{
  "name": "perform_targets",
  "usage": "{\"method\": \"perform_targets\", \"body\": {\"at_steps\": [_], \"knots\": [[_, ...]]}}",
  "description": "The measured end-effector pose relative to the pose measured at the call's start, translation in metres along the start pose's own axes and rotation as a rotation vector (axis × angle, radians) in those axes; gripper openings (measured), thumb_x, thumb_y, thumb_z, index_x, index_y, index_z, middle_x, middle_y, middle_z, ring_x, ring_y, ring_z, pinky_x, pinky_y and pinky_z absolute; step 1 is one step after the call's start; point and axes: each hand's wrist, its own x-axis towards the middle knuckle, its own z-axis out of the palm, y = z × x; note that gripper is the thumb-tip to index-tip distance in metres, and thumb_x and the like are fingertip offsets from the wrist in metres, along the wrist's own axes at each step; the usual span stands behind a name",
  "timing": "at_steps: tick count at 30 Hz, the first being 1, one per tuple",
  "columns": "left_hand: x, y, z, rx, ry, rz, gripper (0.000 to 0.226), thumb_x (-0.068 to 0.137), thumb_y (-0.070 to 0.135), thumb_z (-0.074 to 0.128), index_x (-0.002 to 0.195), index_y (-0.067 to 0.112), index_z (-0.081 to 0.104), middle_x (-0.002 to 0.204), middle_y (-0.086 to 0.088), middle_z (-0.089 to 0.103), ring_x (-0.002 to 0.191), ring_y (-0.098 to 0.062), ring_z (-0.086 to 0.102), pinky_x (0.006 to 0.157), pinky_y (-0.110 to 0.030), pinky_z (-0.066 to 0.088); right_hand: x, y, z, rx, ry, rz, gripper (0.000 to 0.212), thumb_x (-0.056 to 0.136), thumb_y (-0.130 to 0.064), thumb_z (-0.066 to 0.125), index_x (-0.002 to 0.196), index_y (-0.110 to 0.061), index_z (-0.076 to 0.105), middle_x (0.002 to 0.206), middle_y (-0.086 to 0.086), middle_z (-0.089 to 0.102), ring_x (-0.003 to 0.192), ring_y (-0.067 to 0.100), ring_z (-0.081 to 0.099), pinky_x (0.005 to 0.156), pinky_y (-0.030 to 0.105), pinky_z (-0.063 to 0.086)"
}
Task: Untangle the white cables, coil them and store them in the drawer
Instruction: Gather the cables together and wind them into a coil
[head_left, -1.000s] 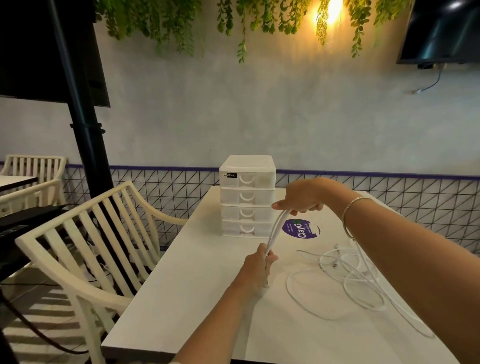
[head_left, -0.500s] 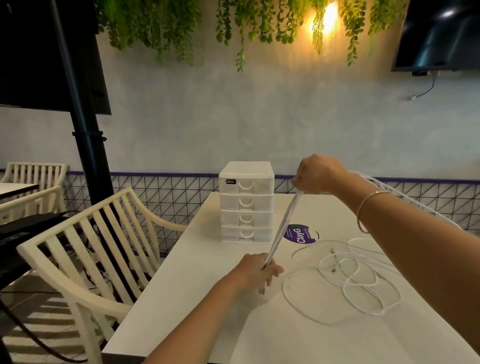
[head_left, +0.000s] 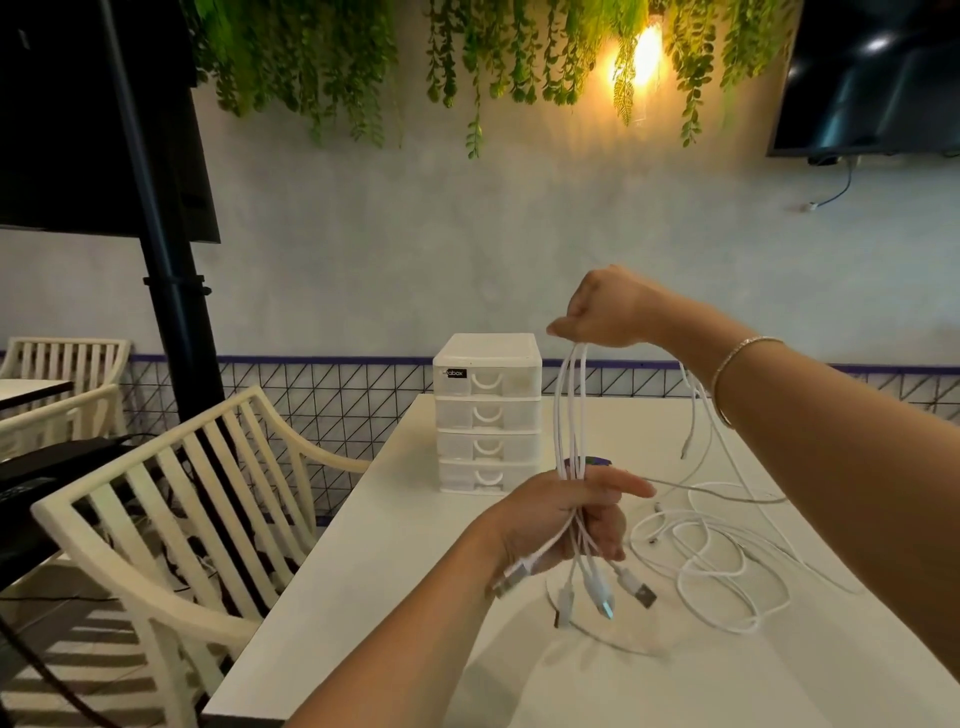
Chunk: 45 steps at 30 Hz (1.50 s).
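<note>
Several white cables (head_left: 570, 410) run in a bundle between my two hands above the white table (head_left: 395, 597). My left hand (head_left: 566, 519) grips the bundle low, with several USB plugs (head_left: 597, 592) dangling beneath it. My right hand (head_left: 608, 312) holds the same strands raised high, fingers curled round them. The cables' remainder (head_left: 717, 561) lies in loose tangled loops on the table to the right. A white four-drawer box (head_left: 488, 413) stands at the table's far end, all drawers shut.
A cream slatted chair (head_left: 171, 499) stands against the table's left side, with more chairs (head_left: 62, 374) behind it. A black pole (head_left: 156, 208) and a dark screen rise at the left. A grey wall with hanging plants is behind the table.
My right hand has risen higher, drawing the strands up. My left hand has lifted off the table, so the plugs now hang below it. The bundle has spread into separate strands.
</note>
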Motion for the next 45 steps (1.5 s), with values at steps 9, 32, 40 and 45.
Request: {"method": "perform_targets", "body": {"at_steps": [9,32,40,45], "knots": [[-0.007,0.005,0.010,0.155,0.079,-0.026,0.021,0.098,0.013,0.045,0.094,0.017,0.065,0.055,0.005,0.059,0.040,-0.004,0.042,0.042,-0.013,0.033,-0.002,0.017,0.004,0.077,0.110,0.039,0.045,0.090,-0.034,0.055,0.050,-0.012,0.053,0.062,0.007,0.056,0.072,0.024,0.050,0.068,0.030,0.042],[-0.049,0.046,0.000,-0.082,0.021,0.596,0.074,0.063,-0.014,0.047,0.121,0.028,0.063,0.136,0.011,0.053,0.134,-0.011,0.040,0.111,-0.028,0.031,-0.045,-0.008,0.121,0.772,-0.194,0.137,0.035,0.098,-0.027,0.045,0.064,-0.020,0.054,0.066,-0.003,0.058,0.062,0.011,0.053,0.073,0.029,0.051],[-0.065,0.051,-0.062,0.351,0.508,0.462,0.064,0.097,0.001,0.041,0.127,0.056,0.025,0.144,0.028,0.026,0.124,0.016,0.035,0.106,-0.018,0.031,-0.100,-0.013,0.132,0.315,-0.191,-0.124,0.042,0.096,-0.051,0.026,0.091,-0.021,0.054,0.087,0.005,0.063,0.083,0.022,0.058,0.073,0.034,0.043],[-0.065,0.035,-0.071,0.740,0.637,0.171,0.060,0.102,0.026,0.034,0.130,0.062,-0.005,0.146,0.028,0.015,0.134,-0.001,0.028,0.099,-0.018,0.029,-0.106,-0.003,0.100,-0.018,-0.197,-0.232,0.028,0.097,-0.046,0.035,0.109,-0.029,0.053,0.101,0.004,0.063,0.087,0.024,0.052,0.073,0.031,0.042]]}}
